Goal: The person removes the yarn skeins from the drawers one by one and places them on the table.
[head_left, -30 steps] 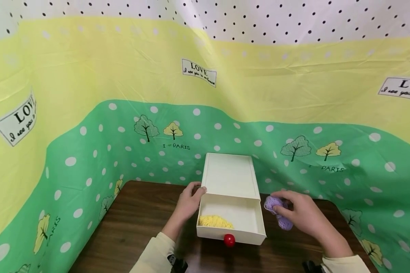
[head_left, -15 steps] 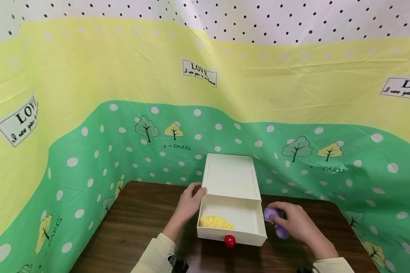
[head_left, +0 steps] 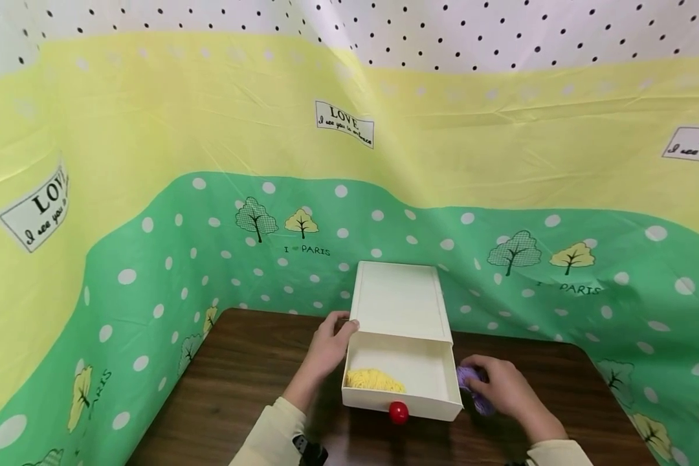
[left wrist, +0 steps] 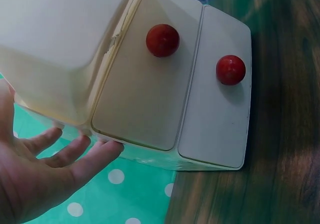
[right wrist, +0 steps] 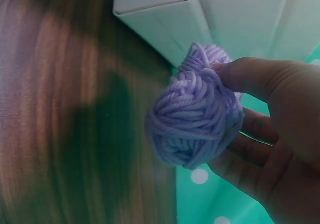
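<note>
A white drawer cabinet (head_left: 402, 301) stands on the table with its top drawer (head_left: 428, 406) pulled out. Inside that drawer, at the front left, lies a skein of yellow yarn (head_left: 375, 380). My left hand (head_left: 326, 353) steadies the cabinet's left side, thumb at the top edge and fingers extended along the wall, as the left wrist view shows. To the right of the drawer, my right hand (head_left: 503, 388) pinches a twisted skein of purple yarn (right wrist: 192, 116) between thumb and fingers. The skein is close beside the cabinet's right wall.
Two lower drawers with red knobs (left wrist: 230, 70) are closed beneath the pulled-out one. Its own red knob (head_left: 399, 412) sticks out in front. A dark wooden table (head_left: 227, 375) carries the cabinet. Behind hangs a green and yellow patterned curtain (head_left: 268, 220).
My right hand has carried the purple yarn slightly down and inward, closer to the drawer's right side. My left hand keeps its place on the cabinet. The head view has shifted a little.
</note>
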A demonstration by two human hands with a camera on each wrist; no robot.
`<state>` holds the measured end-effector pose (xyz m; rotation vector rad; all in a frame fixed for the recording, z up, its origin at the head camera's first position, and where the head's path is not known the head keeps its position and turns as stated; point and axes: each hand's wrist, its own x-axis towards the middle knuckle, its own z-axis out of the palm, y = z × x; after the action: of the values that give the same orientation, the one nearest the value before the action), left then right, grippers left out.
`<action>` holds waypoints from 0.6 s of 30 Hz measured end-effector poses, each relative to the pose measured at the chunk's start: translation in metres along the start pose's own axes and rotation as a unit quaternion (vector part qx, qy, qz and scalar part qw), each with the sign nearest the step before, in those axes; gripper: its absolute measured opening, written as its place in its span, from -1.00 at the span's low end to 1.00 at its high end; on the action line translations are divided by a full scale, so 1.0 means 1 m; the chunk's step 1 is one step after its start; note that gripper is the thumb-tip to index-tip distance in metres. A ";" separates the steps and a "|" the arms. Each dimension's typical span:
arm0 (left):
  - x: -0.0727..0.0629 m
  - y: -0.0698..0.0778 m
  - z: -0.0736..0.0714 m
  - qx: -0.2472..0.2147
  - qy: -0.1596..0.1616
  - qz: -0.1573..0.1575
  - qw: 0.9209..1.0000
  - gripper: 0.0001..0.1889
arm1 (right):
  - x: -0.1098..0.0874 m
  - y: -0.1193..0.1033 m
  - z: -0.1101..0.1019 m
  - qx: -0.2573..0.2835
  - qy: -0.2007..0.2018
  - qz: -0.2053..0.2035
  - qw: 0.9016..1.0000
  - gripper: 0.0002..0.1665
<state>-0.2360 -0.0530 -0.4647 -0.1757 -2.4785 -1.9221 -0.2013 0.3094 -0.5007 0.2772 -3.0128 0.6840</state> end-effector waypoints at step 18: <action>-0.002 0.002 0.002 0.000 0.001 -0.005 1.000 -0.50 | 0.002 0.020 0.033 -0.016 -0.003 0.028 0.999 -0.68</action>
<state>-0.2335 -0.0511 -0.4631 -0.1603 -2.4835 -1.9240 -0.2065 0.3128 -0.5385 0.1954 -3.0441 0.6407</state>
